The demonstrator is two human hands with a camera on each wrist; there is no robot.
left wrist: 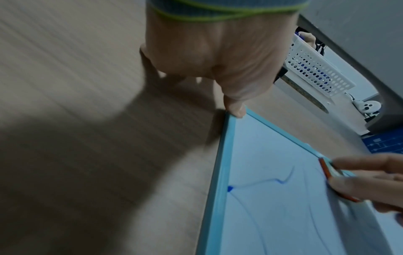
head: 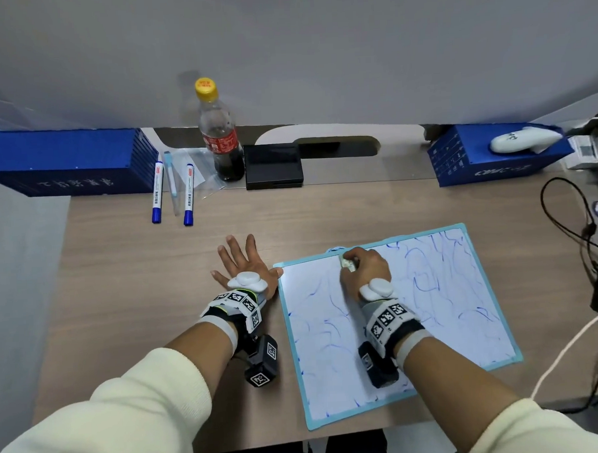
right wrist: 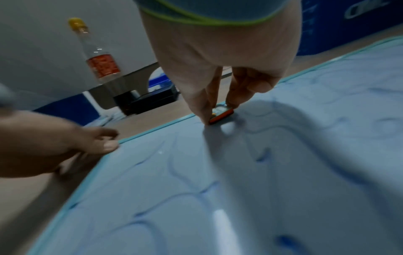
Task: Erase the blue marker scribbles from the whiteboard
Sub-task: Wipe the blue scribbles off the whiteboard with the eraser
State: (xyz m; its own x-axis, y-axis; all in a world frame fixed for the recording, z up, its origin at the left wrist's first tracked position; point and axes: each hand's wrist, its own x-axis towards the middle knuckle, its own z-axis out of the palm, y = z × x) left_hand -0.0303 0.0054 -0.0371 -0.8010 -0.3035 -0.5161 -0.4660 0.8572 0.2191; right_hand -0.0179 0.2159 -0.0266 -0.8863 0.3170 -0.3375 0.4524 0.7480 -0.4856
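A light-blue-framed whiteboard lies on the desk at the right, covered in blue marker scribbles. A patch near its far left corner looks wiped. My right hand pinches a small eraser with an orange edge and presses it on the board near the far edge. My left hand lies flat on the desk, fingers spread, its thumb touching the board's far left corner.
At the back stand a cola bottle, a black box, two blue markers and a clear bag. Blue boxes sit at both back corners. Cables trail at the right edge.
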